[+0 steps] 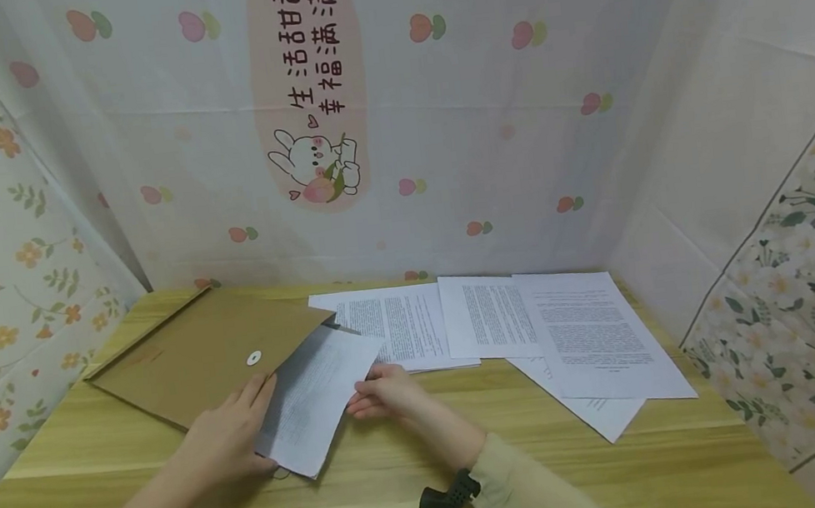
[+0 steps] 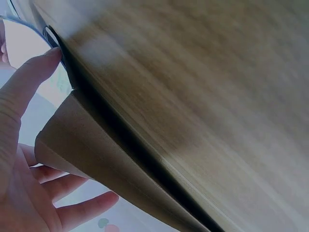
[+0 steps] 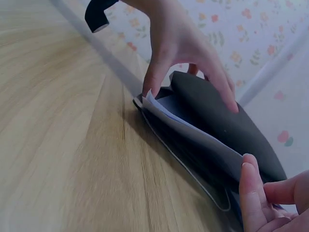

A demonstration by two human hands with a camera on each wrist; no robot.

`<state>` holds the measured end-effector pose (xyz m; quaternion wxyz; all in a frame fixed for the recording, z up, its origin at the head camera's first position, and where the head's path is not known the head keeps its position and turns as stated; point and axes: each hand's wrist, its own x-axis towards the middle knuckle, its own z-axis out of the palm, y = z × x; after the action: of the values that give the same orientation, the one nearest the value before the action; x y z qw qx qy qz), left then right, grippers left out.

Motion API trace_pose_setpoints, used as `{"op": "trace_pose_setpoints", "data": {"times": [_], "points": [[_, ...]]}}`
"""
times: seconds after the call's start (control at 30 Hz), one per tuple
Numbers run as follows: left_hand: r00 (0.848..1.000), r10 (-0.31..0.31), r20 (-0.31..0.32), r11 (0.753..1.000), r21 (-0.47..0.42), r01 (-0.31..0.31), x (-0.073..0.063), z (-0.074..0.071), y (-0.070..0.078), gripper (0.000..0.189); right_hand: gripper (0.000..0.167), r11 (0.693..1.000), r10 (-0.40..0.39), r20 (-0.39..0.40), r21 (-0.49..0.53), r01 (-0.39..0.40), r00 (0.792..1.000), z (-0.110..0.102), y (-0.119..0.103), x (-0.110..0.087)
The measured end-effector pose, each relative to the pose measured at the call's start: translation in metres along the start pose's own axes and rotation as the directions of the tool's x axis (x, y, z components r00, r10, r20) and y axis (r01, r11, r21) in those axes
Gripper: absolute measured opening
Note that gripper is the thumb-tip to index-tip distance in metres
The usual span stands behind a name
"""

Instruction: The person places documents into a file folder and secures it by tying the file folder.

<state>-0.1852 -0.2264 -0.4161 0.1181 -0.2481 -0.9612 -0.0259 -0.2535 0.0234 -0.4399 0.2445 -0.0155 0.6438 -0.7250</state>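
Note:
A brown paper document envelope (image 1: pixel 192 354) with a white round button lies at the left of the table, its open mouth towards the right. A stack of printed papers (image 1: pixel 317 390) sticks partly out of that mouth; the rest is hidden inside. My left hand (image 1: pixel 227 434) holds the envelope at its mouth, fingers on the upper panel and thumb by the papers' near corner. In the left wrist view, the envelope's folded side (image 2: pixel 96 150) runs between thumb and fingers. My right hand (image 1: pixel 385 390) pinches the papers' right edge. The right wrist view shows the mouth gaping around the papers (image 3: pixel 193 130).
More printed sheets (image 1: pixel 400 322) lie along the back of the wooden table (image 1: pixel 404 489). Overlapping sheets (image 1: pixel 599 341) spread at the right. Patterned cloth (image 1: pixel 482 111) hangs behind and at both sides. A black wrist mount (image 1: pixel 446 497) sits at my right wrist.

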Motion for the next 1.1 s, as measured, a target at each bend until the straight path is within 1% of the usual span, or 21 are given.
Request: {"op": "trace_pose_setpoints", "data": {"times": [0.13, 0.27, 0.47, 0.57, 0.7, 0.77, 0.83, 1.1], "points": [[1.000, -0.006, 0.003, 1.000, -0.009, 0.006, 0.000, 0.000, 0.000, 0.111, 0.004, 1.000, 0.003, -0.006, 0.031, -0.002, 1.000, 0.010, -0.003, 0.006], [1.000, -0.006, 0.004, 1.000, -0.022, 0.006, 0.000, 0.000, -0.001, 0.112, 0.009, 0.999, 0.005, -0.021, 0.049, -0.004, 1.000, 0.021, -0.007, 0.012], [1.000, -0.014, 0.001, 0.999, -0.035, 0.014, 0.000, 0.001, 0.000, 0.112, 0.004, 0.998, 0.025, -0.074, 0.062, -0.021, 0.997, 0.034, -0.007, 0.025], [1.000, -0.019, -0.001, 0.999, -0.045, 0.019, 0.001, 0.002, -0.001, 0.112, 0.011, 0.996, 0.035, -0.104, 0.081, -0.026, 0.994, 0.040, -0.005, 0.030], [1.000, -0.021, 0.000, 0.998, -0.054, 0.021, 0.001, 0.002, -0.001, 0.113, 0.032, 0.991, 0.034, -0.125, 0.129, -0.018, 0.991, 0.047, -0.003, 0.035], [1.000, -0.019, 0.001, 0.998, -0.058, 0.019, 0.001, 0.002, -0.001, 0.113, 0.037, 0.989, 0.030, -0.124, 0.149, -0.011, 0.992, 0.051, -0.002, 0.036], [1.000, -0.018, 0.004, 0.998, -0.060, 0.018, 0.001, 0.002, -0.001, 0.112, 0.039, 0.986, 0.028, -0.118, 0.165, -0.008, 0.993, 0.053, -0.001, 0.037], [1.000, -0.017, 0.022, 0.998, -0.066, 0.018, 0.000, 0.001, -0.002, 0.112, 0.040, 0.985, 0.015, -0.087, 0.172, 0.000, 0.996, 0.059, 0.002, 0.040]]}}
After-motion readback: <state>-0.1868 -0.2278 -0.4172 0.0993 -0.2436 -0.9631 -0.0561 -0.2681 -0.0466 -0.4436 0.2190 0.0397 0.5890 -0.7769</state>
